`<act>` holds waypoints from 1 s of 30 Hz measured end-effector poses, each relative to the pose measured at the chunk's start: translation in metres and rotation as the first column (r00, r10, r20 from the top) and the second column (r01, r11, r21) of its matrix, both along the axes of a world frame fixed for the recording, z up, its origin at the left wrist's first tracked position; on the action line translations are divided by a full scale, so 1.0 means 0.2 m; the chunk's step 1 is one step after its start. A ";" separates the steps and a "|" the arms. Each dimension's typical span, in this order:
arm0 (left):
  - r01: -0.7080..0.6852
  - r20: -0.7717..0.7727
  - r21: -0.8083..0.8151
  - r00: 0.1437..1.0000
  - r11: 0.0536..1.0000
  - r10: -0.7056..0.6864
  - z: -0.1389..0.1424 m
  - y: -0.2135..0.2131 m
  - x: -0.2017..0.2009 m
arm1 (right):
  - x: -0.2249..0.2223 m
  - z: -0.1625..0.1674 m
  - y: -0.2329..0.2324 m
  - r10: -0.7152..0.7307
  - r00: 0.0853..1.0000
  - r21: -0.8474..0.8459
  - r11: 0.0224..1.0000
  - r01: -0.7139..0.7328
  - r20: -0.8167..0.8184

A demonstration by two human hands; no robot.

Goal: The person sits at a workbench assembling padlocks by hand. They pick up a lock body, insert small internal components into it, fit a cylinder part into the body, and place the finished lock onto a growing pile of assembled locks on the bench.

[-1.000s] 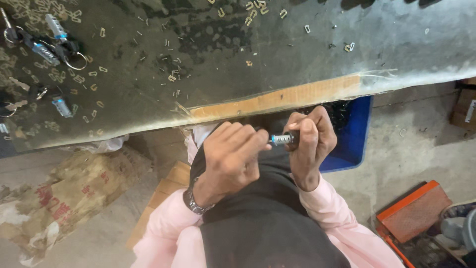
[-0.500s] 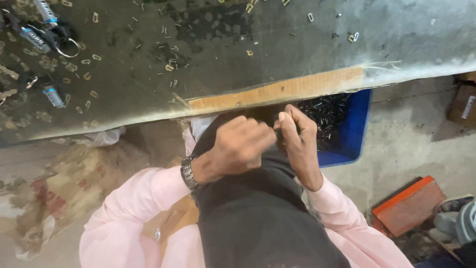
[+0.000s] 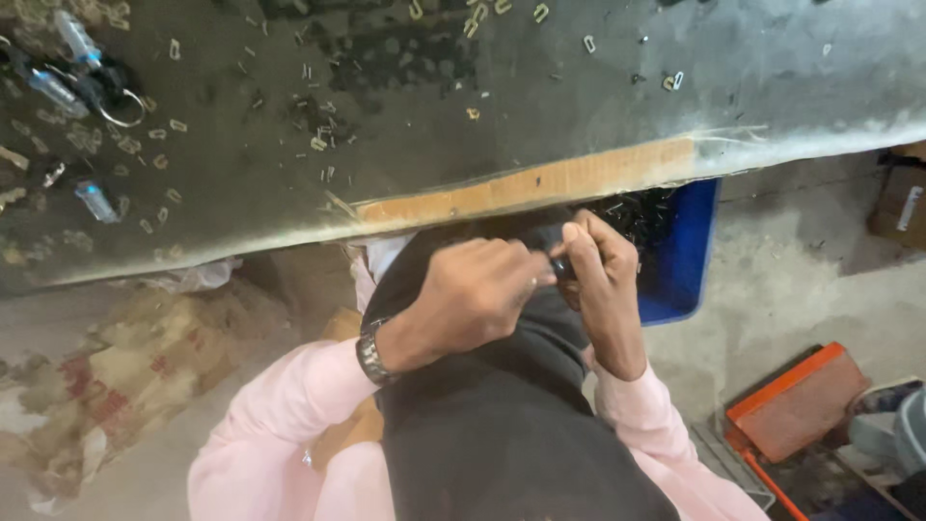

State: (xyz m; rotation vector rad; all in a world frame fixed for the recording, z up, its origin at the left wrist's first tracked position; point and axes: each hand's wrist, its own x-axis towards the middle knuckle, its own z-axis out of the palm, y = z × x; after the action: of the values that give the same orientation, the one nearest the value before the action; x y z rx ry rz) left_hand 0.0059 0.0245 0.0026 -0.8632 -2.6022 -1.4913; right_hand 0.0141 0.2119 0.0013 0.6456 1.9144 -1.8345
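Below the bench (image 3: 540, 183) edge, over the person's lap, a small dark part (image 3: 562, 267) sits pinched between both hands — mostly hidden, so its shape cannot be told. Left hand (image 3: 477, 294) is curled shut on it, fingertips meeting the right hand (image 3: 603, 270), also closed around it — behind them a blue bin (image 3: 685, 251) of dark metal pieces.

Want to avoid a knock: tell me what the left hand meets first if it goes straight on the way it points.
Judging by this view, the left hand points right, straight at the right hand, fingertips already touching around a small dark part.
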 end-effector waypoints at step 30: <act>-0.778 -0.561 -0.522 0.622 0.349 0.547 0.06 -1.06 -0.34 | 0.01 0.18 0.11 0.485 0.872 0.327 0.836 -0.441 -0.064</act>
State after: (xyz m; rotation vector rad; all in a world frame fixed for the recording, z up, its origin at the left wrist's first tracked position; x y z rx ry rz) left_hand -0.0611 -0.1868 0.0151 0.1236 -2.7038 -0.0300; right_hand 0.0164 0.2349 0.0372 0.1041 2.2295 -1.3223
